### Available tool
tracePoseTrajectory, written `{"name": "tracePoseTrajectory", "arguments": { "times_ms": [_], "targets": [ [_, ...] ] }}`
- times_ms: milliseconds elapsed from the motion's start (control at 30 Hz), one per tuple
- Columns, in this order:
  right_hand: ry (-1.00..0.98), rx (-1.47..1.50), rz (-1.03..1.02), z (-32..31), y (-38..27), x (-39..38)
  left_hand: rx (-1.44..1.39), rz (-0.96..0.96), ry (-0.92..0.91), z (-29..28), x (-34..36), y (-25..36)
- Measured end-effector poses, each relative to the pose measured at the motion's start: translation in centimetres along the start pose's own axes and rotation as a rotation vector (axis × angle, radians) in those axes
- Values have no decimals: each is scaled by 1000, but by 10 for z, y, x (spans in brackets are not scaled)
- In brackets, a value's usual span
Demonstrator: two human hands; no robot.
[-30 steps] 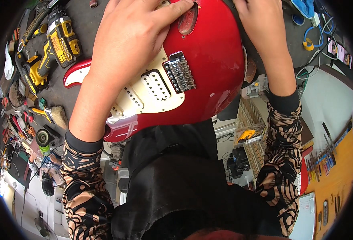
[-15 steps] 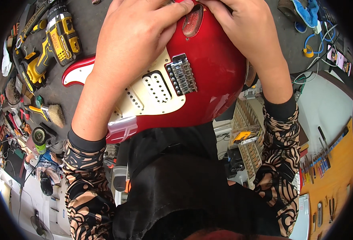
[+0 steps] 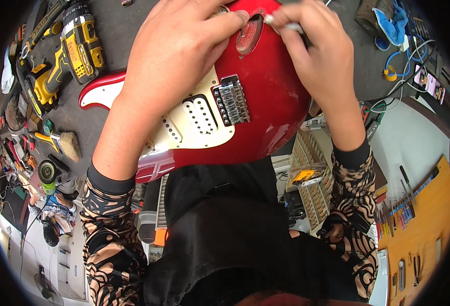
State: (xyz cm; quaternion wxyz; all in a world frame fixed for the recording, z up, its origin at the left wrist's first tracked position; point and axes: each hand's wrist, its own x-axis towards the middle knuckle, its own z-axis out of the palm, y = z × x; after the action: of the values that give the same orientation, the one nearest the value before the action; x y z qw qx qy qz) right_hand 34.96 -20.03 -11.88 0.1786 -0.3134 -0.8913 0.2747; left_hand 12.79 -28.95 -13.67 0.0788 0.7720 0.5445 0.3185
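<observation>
My left hand point(image 3: 179, 56) bends over the red guitar body point(image 3: 266, 92), fingers at its upper edge, thumb beside an open oval recess point(image 3: 249, 35); what it grips, partly covered, I cannot make out. My right hand point(image 3: 322, 61) is closed round a small pale item point(image 3: 291, 25), blurred, just right of the recess. The guitar carries a cream pickguard point(image 3: 215, 140), white pickup point(image 3: 200, 115) and chrome bridge point(image 3: 230, 99), without strings.
A yellow drill point(image 3: 77, 46), dusty brush point(image 3: 67, 145) and grinder point(image 3: 49, 173) lie left. A co-worker point(image 3: 56, 214) is beyond them. Blue cloth point(image 3: 393, 23), cables and a phone point(image 3: 429, 84) are upper right; a wooden tool board point(image 3: 414, 234) lower right.
My right hand has moved left toward the recess, and a pale item now shows in its fingers. My left hand and the guitar have shifted slightly.
</observation>
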Motion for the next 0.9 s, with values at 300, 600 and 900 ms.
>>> {"name": "tracePoseTrajectory", "arguments": {
  "times_ms": [300,600,900],
  "targets": [
    [220,27,-90,19,21,36,-15,-3,-27,-1,1,2],
    [243,-357,101,-10,32,12,161,-81,-309,-22,14,19],
    [58,-188,187,-3,-21,18,125,16,-133,-12,1,8]
  ]
}}
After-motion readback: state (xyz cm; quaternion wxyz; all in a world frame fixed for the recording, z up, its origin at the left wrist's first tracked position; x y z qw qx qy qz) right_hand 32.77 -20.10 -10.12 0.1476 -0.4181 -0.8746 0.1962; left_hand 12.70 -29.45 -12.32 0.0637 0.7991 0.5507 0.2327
